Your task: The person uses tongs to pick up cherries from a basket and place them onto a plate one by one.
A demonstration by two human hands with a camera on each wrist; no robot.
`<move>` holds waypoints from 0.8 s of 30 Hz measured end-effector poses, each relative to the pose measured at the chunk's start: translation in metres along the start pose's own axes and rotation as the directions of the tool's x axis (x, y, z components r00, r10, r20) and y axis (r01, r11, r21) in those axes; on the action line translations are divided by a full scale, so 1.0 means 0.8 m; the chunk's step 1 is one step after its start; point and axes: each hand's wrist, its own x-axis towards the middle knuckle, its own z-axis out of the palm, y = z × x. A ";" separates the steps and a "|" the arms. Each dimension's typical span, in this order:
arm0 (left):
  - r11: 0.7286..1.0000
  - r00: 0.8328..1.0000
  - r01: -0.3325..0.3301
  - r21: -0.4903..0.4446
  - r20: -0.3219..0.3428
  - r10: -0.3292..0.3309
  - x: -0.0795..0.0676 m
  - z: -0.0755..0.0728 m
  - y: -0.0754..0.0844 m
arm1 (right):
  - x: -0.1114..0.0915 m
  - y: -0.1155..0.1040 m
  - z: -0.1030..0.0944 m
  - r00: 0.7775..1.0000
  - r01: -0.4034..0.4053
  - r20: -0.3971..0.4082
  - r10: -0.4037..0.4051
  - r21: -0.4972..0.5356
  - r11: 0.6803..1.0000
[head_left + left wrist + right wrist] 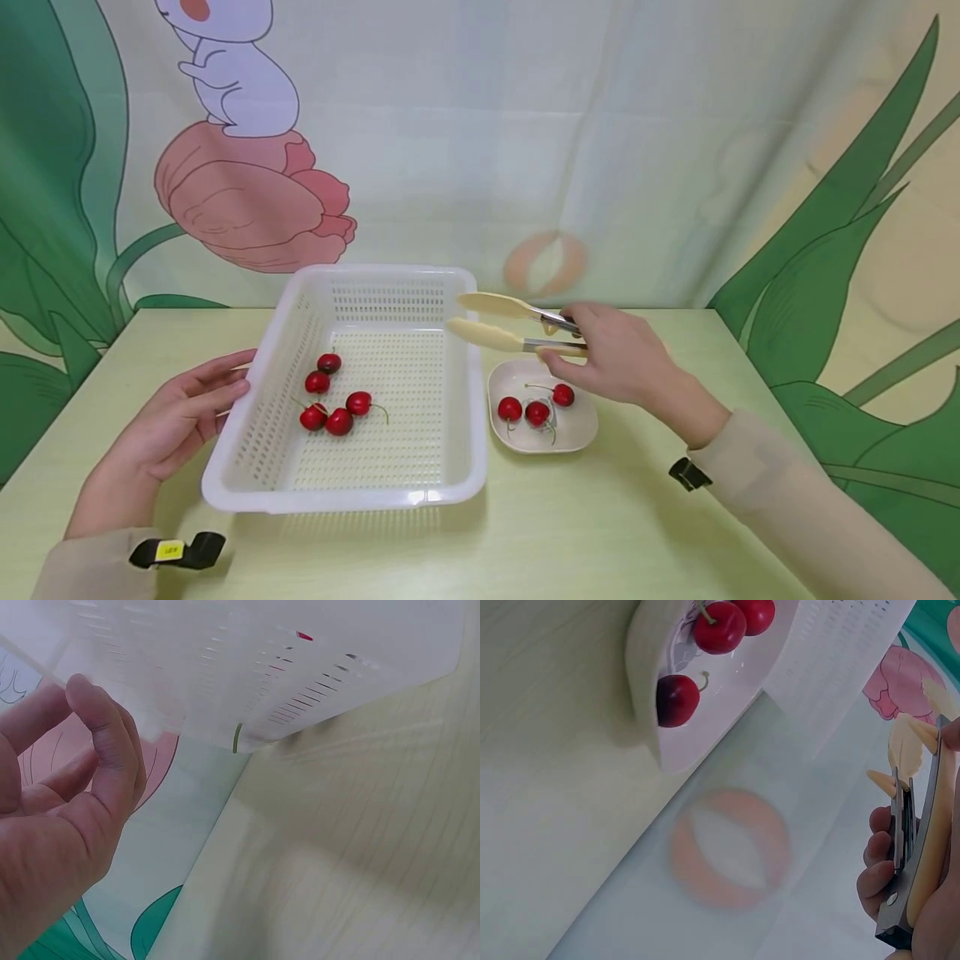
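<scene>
A white perforated plastic basket (367, 350) holds several red cherries (339, 422) with stems. My left hand (176, 408) grips its left rim; the left wrist view shows curled fingers (109, 750) against the edge. With my right hand (622, 354) I hold tongs (525, 321) with cream tips and metal arms. Their tips stand apart above the basket's right rim, with no cherry between them. Below the tongs, a small pale dish (581, 429) contains three cherries (537, 413). In the right wrist view, fingers wrap around the tongs' metal handle (900, 900).
The basket and dish stand side by side on a light wood-grain table (570, 517). Behind the table hangs a printed cloth (465, 167) with plants and a cartoon animal. A green stem (237, 739) pokes through the basket's perforations.
</scene>
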 end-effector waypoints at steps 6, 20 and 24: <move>1.000 1.000 0.021 0.018 0.003 -0.021 0.002 -0.002 0.000 | 0.016 -0.013 0.007 0.998 0.056 0.020 -0.056 0.008 0.998; 0.999 0.998 0.052 -0.005 0.026 -0.052 0.004 0.000 0.002 | 0.047 -0.043 0.021 0.989 0.125 0.072 -0.125 0.008 0.992; 0.999 0.998 0.047 -0.013 0.033 -0.047 0.004 0.001 0.002 | 0.054 -0.055 0.023 0.985 0.141 0.096 -0.141 0.000 0.990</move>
